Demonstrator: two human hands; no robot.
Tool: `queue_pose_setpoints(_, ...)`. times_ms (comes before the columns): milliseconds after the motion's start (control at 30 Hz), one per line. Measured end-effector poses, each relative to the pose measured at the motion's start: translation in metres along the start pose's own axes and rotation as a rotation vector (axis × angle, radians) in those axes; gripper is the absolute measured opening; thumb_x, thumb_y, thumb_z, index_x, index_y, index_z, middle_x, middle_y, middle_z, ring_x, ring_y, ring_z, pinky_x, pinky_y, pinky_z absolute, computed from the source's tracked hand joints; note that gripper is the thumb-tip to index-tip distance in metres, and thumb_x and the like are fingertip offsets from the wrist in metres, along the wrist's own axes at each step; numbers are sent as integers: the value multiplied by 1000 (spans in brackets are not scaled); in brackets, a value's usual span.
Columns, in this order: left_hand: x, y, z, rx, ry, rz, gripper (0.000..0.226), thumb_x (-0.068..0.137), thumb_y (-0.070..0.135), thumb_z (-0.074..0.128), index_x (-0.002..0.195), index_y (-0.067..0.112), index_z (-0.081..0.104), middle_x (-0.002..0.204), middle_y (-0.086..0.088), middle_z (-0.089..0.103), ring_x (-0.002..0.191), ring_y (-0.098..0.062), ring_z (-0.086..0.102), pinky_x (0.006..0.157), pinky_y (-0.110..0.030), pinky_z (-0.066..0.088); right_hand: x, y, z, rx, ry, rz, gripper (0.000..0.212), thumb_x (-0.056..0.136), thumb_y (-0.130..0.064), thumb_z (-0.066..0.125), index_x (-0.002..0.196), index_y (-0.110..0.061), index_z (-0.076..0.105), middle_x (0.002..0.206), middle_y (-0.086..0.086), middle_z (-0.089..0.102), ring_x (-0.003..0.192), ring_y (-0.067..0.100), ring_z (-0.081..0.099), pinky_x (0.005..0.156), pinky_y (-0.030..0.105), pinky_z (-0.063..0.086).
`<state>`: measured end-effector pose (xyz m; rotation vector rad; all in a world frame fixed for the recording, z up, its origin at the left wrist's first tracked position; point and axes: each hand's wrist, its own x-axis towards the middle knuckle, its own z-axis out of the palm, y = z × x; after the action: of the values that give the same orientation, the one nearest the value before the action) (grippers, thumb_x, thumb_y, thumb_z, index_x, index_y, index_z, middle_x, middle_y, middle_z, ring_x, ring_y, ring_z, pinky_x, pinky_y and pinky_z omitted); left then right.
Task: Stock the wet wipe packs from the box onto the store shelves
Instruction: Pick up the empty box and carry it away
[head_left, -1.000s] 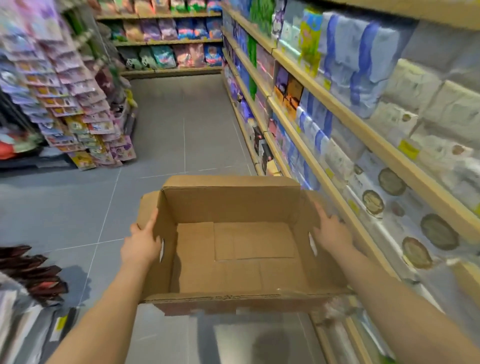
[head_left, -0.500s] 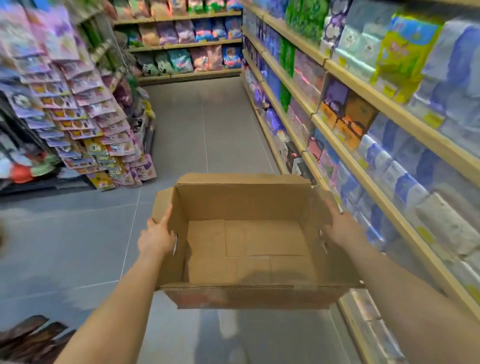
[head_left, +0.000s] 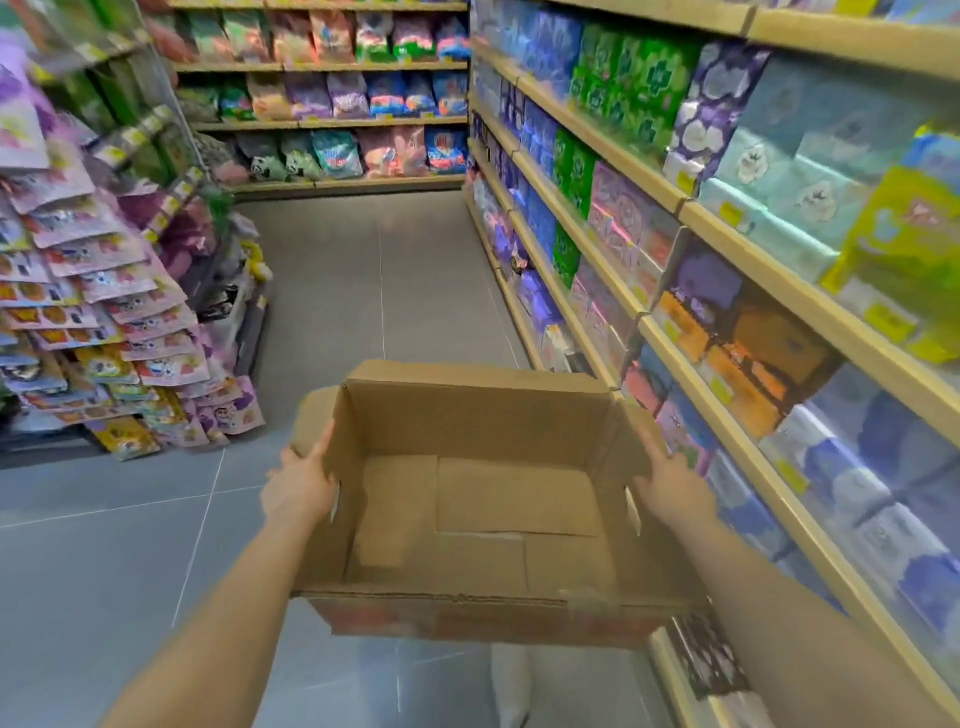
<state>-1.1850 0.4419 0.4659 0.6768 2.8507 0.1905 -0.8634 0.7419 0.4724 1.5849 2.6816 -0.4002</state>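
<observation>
An open brown cardboard box is carried at waist height in the middle of the aisle, and nothing lies inside it. My left hand grips its left wall, thumb up along the rim. My right hand grips the right wall at the same height. The wooden store shelves run along my right, packed with soft packs in blue, white, green and purple. The box's right side is close to the lower shelf edge.
A rack of hanging pouches stands on the left. More stocked shelves close the aisle's far end. Grey tiled floor stretches ahead between them. A dark patterned pack sits low by the right shelf.
I have moved forward along the aisle with the box held in both hands. The white packs with round brown marks have left the view, and the far shelves are closer.
</observation>
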Motion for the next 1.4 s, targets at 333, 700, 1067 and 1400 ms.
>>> queue_pose_setpoints(333,178,60,-34,-55,79,-40,75,95,27,44,141,56,-7,152,-19,17,111,-43,50,80,-46,52,217,-75,-20,-42,16,-70,75,93,-29,51,149,-42,2,132,21,45,106,36,55,77,39,51)
queue_pose_setpoints(700,417,55,-55,-57,8,-66,75,94,30,43,142,54,-9,149,-22,21,110,-45,50,87,-50,48,424,-207,15,-60,-42,-65,79,93,-33,51,148,-43,-5,126,22,46,92,35,60,68,36,47)
queue_pose_setpoints(1067,673,126,-97,-1,-16,-43,70,95,30,43,144,52,-3,151,-15,17,122,-41,38,93,-51,45,637,-296,11,4,5,16,86,90,-29,53,145,-47,-12,126,25,49,84,33,62,64,36,53)
queue_pose_setpoints(1400,908,244,-113,10,33,-105,74,96,31,44,143,51,-9,152,-15,12,122,-40,39,95,-50,42,917,-351,-29,-37,-10,10,77,91,-32,52,148,-46,1,123,19,46,95,36,60,74,38,47)
